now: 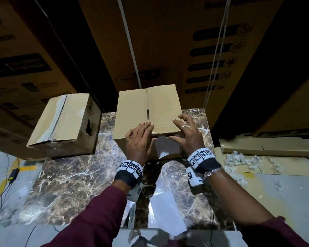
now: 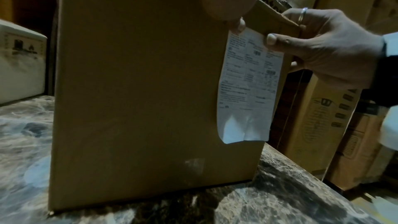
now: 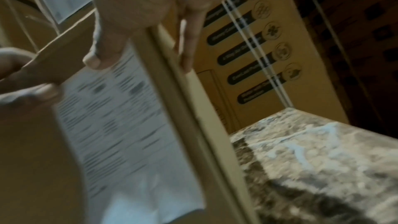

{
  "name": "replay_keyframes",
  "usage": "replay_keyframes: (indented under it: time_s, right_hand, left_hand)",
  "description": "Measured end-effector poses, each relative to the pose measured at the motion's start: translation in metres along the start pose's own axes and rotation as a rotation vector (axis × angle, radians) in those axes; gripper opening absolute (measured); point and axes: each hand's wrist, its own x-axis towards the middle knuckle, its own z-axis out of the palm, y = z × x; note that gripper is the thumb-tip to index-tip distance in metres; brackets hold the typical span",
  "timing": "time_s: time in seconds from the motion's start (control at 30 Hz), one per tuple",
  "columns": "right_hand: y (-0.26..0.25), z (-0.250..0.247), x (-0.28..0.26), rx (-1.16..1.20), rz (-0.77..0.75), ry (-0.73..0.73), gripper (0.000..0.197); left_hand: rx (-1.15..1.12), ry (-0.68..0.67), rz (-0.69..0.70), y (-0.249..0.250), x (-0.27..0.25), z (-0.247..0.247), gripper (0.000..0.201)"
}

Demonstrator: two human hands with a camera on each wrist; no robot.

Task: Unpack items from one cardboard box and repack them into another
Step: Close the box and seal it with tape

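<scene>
A plain cardboard box (image 1: 132, 111) stands on the marble table (image 1: 70, 184), its top flaps folded down. A white printed paper (image 1: 166, 148) hangs down the box's front face from the top edge. My left hand (image 1: 150, 132) lies with straight fingers on the box top, and its thumb touches the paper's upper left corner (image 2: 237, 25). My right hand (image 1: 175, 129) pinches the front edge of the right flap (image 2: 271, 16), fingers curled over it and thumb (image 2: 273, 39) pressed on the paper's top. A second, taped box (image 1: 64, 122) sits shut to the left. Both boxes' contents are hidden.
Tall printed cartons (image 1: 168, 41) form a wall right behind the table. Flattened cardboard (image 1: 268, 157) and white packing scraps (image 1: 239, 157) lie on the floor to the right. A cable and adapter (image 1: 13, 173) lie on the floor to the left.
</scene>
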Motion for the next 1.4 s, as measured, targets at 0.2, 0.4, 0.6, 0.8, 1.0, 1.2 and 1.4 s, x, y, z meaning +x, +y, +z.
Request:
replay_keyframes:
  time_s: [0.2,0.4,0.6,0.8,1.0,1.2,1.4]
  right_hand:
    - [0.026,-0.020,0.003,0.292,-0.069,-0.152,0.058]
    - [0.025,-0.031,-0.010,0.344,-0.042,-0.181,0.065]
    - [-0.006,0.020,-0.062,0.341,0.497,0.041,0.126]
    - [-0.001,0.080,-0.063,0.210,0.617,0.040,0.131]
    - [0.012,0.098,-0.059,0.245,0.728,0.121,0.133]
    - [0.012,0.095,-0.058,0.104,0.725,0.030,0.129]
    - [0.022,0.091,-0.067,0.015,0.703,-0.181,0.108]
  left_hand:
    - [0.027,-0.001,0.029,-0.002,0.000,0.002,0.045]
    - [0.050,0.003,0.033,-0.002,-0.002,0.002,0.046]
    - [0.026,-0.004,0.013,-0.002,-0.002,0.000,0.047]
    - [0.005,-0.023,-0.011,0.000,-0.003,-0.002,0.048]
    - [0.007,-0.017,-0.029,0.001,-0.004,0.001,0.047]
    - [0.013,-0.005,-0.024,0.003,-0.002,0.001,0.046]
    - [0.003,-0.031,-0.023,0.003,-0.002,-0.003,0.047]
